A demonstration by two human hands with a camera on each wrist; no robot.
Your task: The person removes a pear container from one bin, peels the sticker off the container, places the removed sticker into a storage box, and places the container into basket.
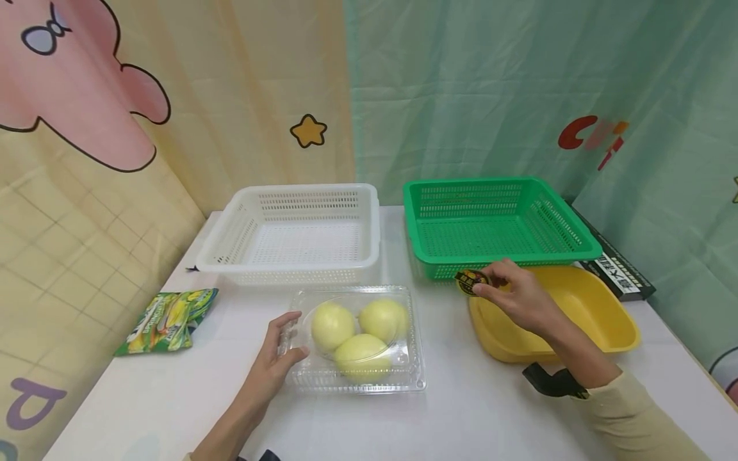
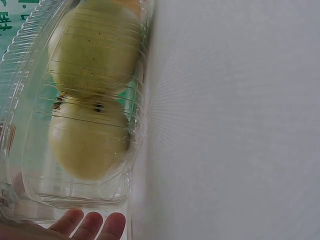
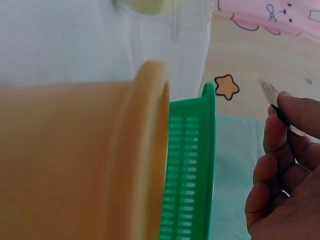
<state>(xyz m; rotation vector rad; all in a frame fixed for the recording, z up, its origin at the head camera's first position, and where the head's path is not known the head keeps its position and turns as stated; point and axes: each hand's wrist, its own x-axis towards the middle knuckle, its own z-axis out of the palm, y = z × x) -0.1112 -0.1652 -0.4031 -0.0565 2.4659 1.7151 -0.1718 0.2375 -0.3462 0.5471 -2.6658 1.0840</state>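
Note:
A clear plastic clamshell box (image 1: pixel 416 378) with three round yellow-green fruits (image 1: pixel 332 325) stands on the white table. My left hand (image 1: pixel 271 362) holds its left side, thumb and fingers spread along the edge. The left wrist view has the fingertips (image 2: pixel 92 225) right at the end of the box, beside two fruits (image 2: pixel 92 140). My right hand (image 1: pixel 521 298) pinches a round black-and-gold sticker (image 1: pixel 469 280) between thumb and forefinger, raised near the front of the green basket (image 1: pixel 426 261). Edge-on, the sticker (image 3: pixel 282 117) looks thin in the right wrist view.
A yellow basin (image 1: pixel 490 342) sits under my right forearm. The white basket (image 1: pixel 369 256) stands at the back left, and a green snack bag (image 1: pixel 167 323) lies at the left edge. Beside the green basket is a long black box (image 1: pixel 619 272). Printed curtains hang behind.

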